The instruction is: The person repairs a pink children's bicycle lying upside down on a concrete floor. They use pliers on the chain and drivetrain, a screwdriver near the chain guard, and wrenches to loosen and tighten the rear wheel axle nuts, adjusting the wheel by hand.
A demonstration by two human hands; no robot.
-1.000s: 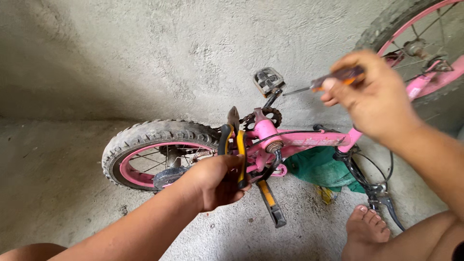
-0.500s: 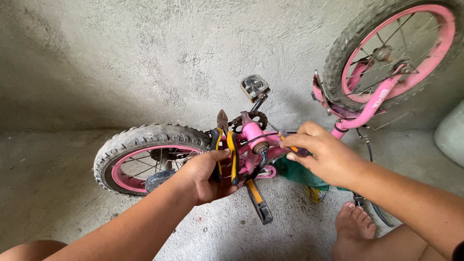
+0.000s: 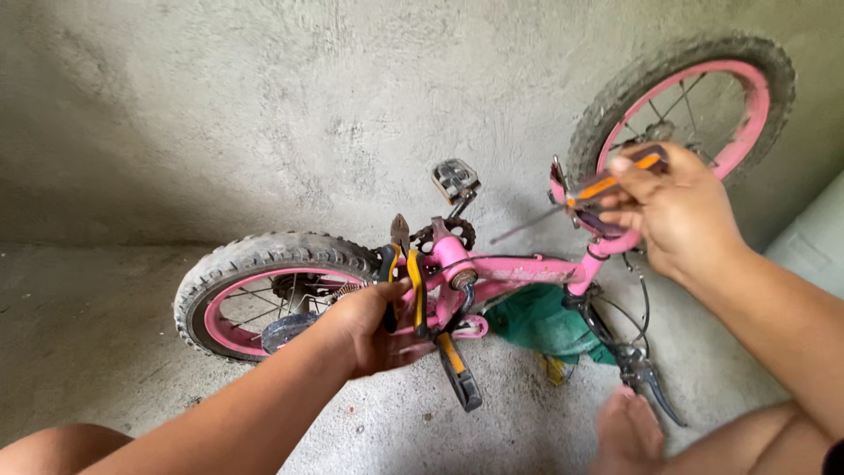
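Note:
A small pink bicycle [image 3: 527, 268] lies upside down on the concrete floor against a grey wall. My left hand [image 3: 374, 330] grips pliers [image 3: 406, 273] with black and yellow handles, their jaws pointing up beside the crank and chainring [image 3: 444, 233]. My right hand [image 3: 673, 211] is raised at the right, in front of the front wheel [image 3: 686, 110], and holds a screwdriver [image 3: 580, 195] with an orange and black handle. Its thin shaft points down-left and touches nothing. The rear wheel [image 3: 264, 290] has a knobby tyre and pink rim.
A green cloth [image 3: 541, 321] lies under the frame. One pedal [image 3: 454, 179] sticks up, another [image 3: 459, 378] points toward me. My bare foot [image 3: 629, 431] rests near the handlebar and brake lever [image 3: 646, 378]. A pale object [image 3: 813, 237] stands at the right edge.
My right hand with the screwdriver went down to the crank area half a second ago and has now lifted away to the right. My left hand stays on the pliers. The view has shifted.

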